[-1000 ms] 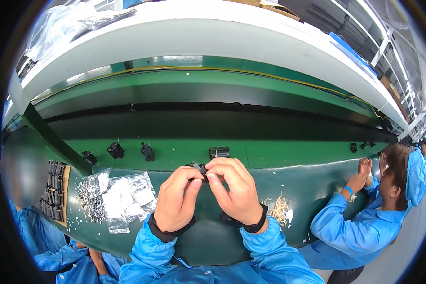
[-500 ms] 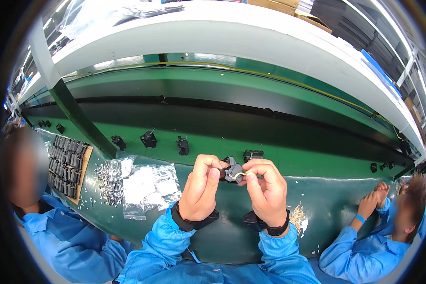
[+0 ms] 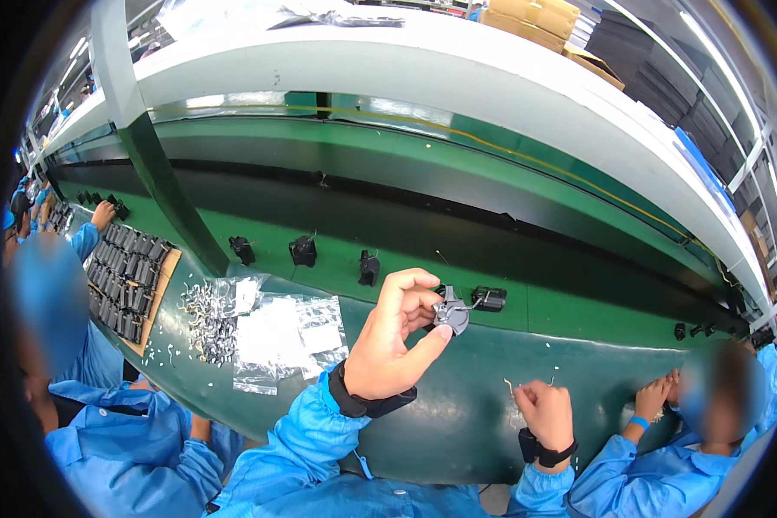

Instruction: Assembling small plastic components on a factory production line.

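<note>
My left hand (image 3: 388, 350) is closed around a small dark grey and black plastic part (image 3: 451, 316), raised above the table with its rounded face outward. A thin pin-like piece sticks out of the part toward the right. Lower and to the right, my right hand (image 3: 546, 421) is closed in a pinch, with a short thin yellowish strip (image 3: 508, 386) at its fingertips. The strip's lower end is hard to make out. Both my wrists carry black bands.
Several black parts, including a boxy one (image 3: 489, 299), stand along the green belt (image 3: 561, 315). At left lie plastic bags (image 3: 289, 337), a heap of small metal pieces (image 3: 211, 324) and a board of black parts (image 3: 134, 281). Co-workers sit on both sides; a post (image 3: 168, 190) rises at left.
My right hand has left the part and moved down and right with a yellowish strip. My left hand keeps the part. The view has shifted, and a co-worker's hand now reaches the belt at far left.
</note>
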Demonstrator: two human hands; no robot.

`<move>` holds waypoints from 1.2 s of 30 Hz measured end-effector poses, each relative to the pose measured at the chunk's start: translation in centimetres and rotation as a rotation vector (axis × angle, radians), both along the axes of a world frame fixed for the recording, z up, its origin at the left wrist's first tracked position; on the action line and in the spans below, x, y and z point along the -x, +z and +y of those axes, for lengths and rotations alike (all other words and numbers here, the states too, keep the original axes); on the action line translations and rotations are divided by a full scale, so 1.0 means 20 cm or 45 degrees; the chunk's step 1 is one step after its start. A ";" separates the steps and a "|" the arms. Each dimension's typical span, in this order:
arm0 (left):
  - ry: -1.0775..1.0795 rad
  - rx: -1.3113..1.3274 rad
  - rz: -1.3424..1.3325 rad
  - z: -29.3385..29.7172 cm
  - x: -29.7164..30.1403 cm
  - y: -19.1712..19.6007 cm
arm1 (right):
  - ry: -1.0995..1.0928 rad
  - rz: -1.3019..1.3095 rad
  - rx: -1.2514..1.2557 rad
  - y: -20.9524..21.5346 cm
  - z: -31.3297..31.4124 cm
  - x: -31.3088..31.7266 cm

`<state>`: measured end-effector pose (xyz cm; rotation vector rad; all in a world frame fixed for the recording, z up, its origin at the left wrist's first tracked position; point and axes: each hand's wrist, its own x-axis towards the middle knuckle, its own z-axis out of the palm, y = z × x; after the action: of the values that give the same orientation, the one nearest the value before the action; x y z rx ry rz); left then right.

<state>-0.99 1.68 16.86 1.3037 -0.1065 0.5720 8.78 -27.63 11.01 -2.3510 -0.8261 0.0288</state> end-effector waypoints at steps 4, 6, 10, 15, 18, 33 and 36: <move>0.047 -0.175 -0.016 0.00 0.00 0.02 | -0.220 0.108 0.257 -0.14 -0.21 0.10; 0.062 -0.255 -0.006 0.00 0.00 0.02 | -0.283 0.219 0.181 -0.13 -0.25 0.12; -0.024 -0.373 0.051 0.01 0.03 0.03 | -0.316 0.148 0.345 -0.02 -0.27 0.11; 0.058 -0.558 0.002 -0.04 0.05 0.05 | -0.080 0.028 -0.290 0.31 0.13 0.12; 0.060 -0.595 -0.030 -0.06 0.07 0.07 | 0.146 -0.012 -0.605 0.44 0.36 0.14; 0.187 -0.809 -0.031 -0.07 0.00 0.04 | 0.286 -0.047 -0.886 0.42 0.55 0.09; 0.196 -0.805 -0.039 -0.08 -0.01 0.03 | 0.286 -0.015 -0.895 0.42 0.55 0.09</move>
<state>-0.83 0.16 17.51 1.9289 -0.2263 0.7210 7.04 -16.59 19.32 -1.5976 -0.9193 -0.1570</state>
